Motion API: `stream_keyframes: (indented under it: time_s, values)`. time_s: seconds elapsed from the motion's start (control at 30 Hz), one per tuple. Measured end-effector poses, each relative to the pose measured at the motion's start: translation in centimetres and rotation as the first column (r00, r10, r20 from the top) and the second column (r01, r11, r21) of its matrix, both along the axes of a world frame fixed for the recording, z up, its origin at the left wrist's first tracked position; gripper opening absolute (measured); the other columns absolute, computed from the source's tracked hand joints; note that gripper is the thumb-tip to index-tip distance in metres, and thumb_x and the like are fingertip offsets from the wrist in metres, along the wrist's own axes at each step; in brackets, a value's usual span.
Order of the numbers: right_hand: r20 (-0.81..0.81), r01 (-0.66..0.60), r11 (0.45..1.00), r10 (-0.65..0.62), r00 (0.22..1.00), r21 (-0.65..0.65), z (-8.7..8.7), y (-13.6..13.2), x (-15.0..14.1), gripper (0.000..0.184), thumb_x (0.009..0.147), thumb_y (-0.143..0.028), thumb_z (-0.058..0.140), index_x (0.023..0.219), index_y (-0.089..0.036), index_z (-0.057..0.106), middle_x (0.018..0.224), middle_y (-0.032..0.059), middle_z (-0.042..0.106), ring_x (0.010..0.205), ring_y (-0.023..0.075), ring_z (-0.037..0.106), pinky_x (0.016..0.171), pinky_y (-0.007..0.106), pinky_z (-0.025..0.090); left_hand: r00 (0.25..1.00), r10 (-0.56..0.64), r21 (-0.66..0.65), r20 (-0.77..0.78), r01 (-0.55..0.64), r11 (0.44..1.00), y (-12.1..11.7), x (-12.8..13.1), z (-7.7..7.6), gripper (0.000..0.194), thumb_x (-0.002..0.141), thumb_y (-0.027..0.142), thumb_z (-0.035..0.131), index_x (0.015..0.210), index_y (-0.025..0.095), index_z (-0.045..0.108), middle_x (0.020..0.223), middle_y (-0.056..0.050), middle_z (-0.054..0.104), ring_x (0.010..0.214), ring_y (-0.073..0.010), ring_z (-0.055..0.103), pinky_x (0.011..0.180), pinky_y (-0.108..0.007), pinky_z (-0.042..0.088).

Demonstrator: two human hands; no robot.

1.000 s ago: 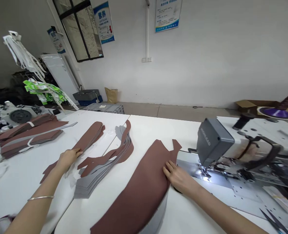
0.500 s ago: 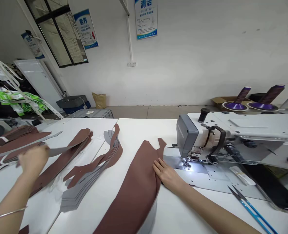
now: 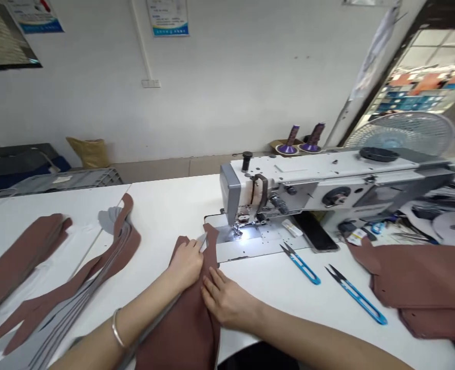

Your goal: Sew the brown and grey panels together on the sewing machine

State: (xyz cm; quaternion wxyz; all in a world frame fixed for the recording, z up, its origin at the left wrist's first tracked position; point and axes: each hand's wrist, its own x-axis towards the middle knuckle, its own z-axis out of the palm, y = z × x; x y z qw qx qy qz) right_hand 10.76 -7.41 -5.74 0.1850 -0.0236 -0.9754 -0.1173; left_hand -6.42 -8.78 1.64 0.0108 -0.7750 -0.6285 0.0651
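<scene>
On the white table (image 3: 169,200), just in front of the sewing machine (image 3: 327,180), lies the large brown piece (image 3: 181,329), its notched end toward the plate below the lit needle area (image 3: 238,233). The left hand (image 3: 187,264) is over this end. Its fingers are bent together on a grey strip (image 3: 203,241), whose tip comes out past the fingertips beside the notch; they seem to pinch it, but how firmly I cannot tell. The right hand (image 3: 231,303) is not closed around anything: it is laid with fingers a little spread, pressing on the right edge of the brown piece.

In my judgement, the step is to place the strip on the piece. To do it well, the right hand should press lightly, so that the soft cloth does not stretch or make a wrinkle. The left hand should match the tip with the notch first, and only after this smooth the strip along its length. It is better to check both edges before bringing the layers nearer to the needle.
</scene>
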Motion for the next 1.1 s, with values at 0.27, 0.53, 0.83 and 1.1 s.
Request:
stream_keyframes:
  time_s: [0.27, 0.53, 0.83, 1.1]
  values:
    - [-0.066, -0.008, 0.999, 0.006, 0.998, -0.034, -0.3, 2.0, 4.2, 0.029, 0.094, -0.013, 0.043, 0.114, -0.001, 0.061, 0.121, 0.0225, 0.061, 0.114, 0.0287, 0.059, 0.098, 0.042, 0.049, 0.983, 0.135, -0.042, 0.124, -0.131, 0.991, 1.6, 2.4, -3.5, 0.048, 0.081, 0.009, 0.037, 0.126, 0.01, 0.053, 0.116, -0.018, 0.059, 0.104, -0.0281, 0.059, 0.082, -0.037, 0.05]
    - [-0.03, 0.073, 0.997, -0.072, 0.997, 0.009, -0.7, 5.8, 1.3, 0.033, 0.09, -0.009, 0.045, 0.112, 0.011, 0.058, 0.115, 0.0343, 0.059, 0.111, 0.0336, 0.06, 0.096, 0.048, 0.049, 0.944, 0.235, -0.133, 0.232, -0.209, 0.969, 4.8, 2.9, -4.2, 0.052, 0.085, 0.01, 0.039, 0.135, 0.018, 0.047, 0.122, -0.014, 0.06, 0.11, -0.0222, 0.059, 0.087, -0.03, 0.048]
    - [-0.065, 0.029, 0.999, -0.027, 0.998, 0.028, -1.1, 7.6, 6.2, 0.028, 0.093, -0.014, 0.045, 0.107, 0.005, 0.061, 0.12, 0.0296, 0.059, 0.116, 0.0332, 0.057, 0.105, 0.046, 0.042, 0.966, 0.225, -0.141, 0.128, -0.206, 0.968, 6.4, 6.7, -4.4, 0.052, 0.087, 0.012, 0.038, 0.139, 0.018, 0.044, 0.116, -0.016, 0.059, 0.108, -0.0266, 0.057, 0.073, -0.031, 0.049]
    - [-0.08, 0.055, 0.998, -0.053, 0.995, 0.011, -0.7, 8.5, 7.3, 0.027, 0.093, -0.012, 0.043, 0.103, 0.003, 0.062, 0.118, 0.0287, 0.06, 0.113, 0.0328, 0.059, 0.105, 0.047, 0.043, 0.977, 0.205, -0.108, 0.063, -0.198, 0.974, 7.8, 8.3, -4.3, 0.051, 0.086, 0.009, 0.039, 0.136, 0.02, 0.046, 0.109, -0.015, 0.059, 0.102, -0.0252, 0.059, 0.071, -0.029, 0.049]
